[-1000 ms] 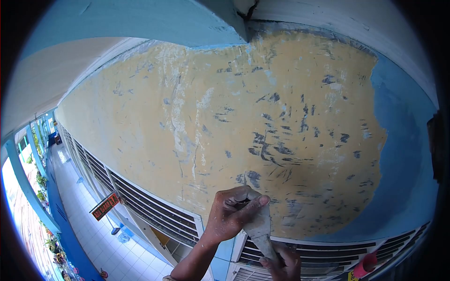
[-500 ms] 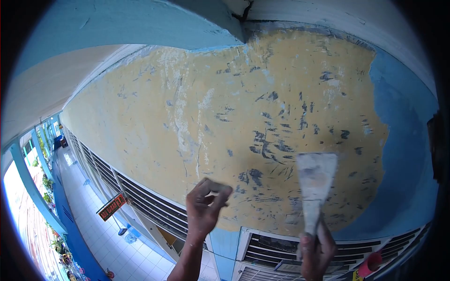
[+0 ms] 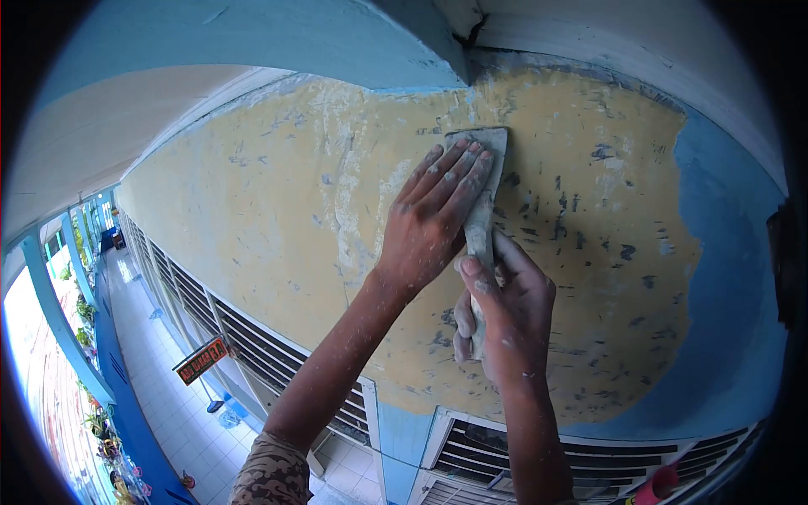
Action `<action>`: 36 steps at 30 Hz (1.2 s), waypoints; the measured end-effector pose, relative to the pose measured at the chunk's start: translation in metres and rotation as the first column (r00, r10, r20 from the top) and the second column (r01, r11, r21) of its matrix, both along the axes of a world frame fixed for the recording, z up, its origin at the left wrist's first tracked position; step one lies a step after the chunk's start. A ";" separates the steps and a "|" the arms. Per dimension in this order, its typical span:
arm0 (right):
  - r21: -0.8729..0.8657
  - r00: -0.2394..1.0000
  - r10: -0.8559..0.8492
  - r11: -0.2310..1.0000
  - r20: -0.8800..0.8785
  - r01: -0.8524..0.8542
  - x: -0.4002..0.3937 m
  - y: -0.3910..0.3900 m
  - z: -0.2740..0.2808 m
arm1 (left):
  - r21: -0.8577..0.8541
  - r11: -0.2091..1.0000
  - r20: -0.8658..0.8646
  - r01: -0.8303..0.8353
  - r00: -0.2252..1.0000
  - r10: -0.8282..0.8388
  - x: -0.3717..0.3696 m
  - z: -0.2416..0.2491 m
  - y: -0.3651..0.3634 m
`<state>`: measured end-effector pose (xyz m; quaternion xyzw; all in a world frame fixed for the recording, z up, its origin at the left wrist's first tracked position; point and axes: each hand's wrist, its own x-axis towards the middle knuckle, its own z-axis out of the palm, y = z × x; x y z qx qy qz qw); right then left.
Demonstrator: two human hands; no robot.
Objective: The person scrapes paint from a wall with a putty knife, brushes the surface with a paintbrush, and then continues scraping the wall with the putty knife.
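A wide scraper (image 3: 498, 143) with a pale, dusty blade lies against the yellow, patchy wall (image 3: 278, 194). My right hand (image 3: 513, 303) is wrapped round its handle, thumb on top. The fingers of my left hand (image 3: 433, 210) lie stretched along the blade, pressing on its face, and cover much of it. Both hands are dusty. Dark scrape marks and whitish patches show on the wall around the blade.
Blue paint (image 3: 728, 261) borders the yellow area on the right. A blue beam (image 3: 252, 42) crosses above. Louvred windows (image 3: 539, 459) run below, near a red object (image 3: 661, 484). Down left are a hanging sign (image 3: 200, 360), a tiled walkway (image 3: 160, 370) and plants (image 3: 105, 446).
The scraper in my right hand has moved up and left onto the wall. My left hand has risen from its curled pose and now lies flat on the blade.
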<state>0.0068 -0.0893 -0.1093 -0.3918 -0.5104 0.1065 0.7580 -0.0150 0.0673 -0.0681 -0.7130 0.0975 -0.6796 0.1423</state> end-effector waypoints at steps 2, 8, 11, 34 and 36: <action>0.009 1.000 -0.018 1.000 -0.011 0.018 -0.001 0.008 -0.002 | 0.002 1.000 0.003 0.005 1.000 -0.005 0.007 0.004 0.009; 0.040 0.996 -0.029 0.999 -0.082 0.032 -0.002 0.012 0.002 | -0.019 1.000 0.033 -0.006 0.999 0.007 0.013 0.006 0.009; 0.049 0.994 -0.011 0.999 -0.113 0.017 -0.003 0.013 0.015 | -0.038 0.999 0.037 0.007 0.999 -0.006 0.012 0.017 0.007; 0.138 0.984 -0.011 0.990 -0.176 0.036 -0.013 0.011 0.003 | 0.055 0.997 0.063 0.052 0.996 -0.056 0.025 0.017 0.011; 0.143 0.987 0.001 0.989 -0.163 0.023 -0.014 0.009 0.008 | 0.007 0.990 0.067 0.139 0.988 -0.139 0.024 0.025 0.005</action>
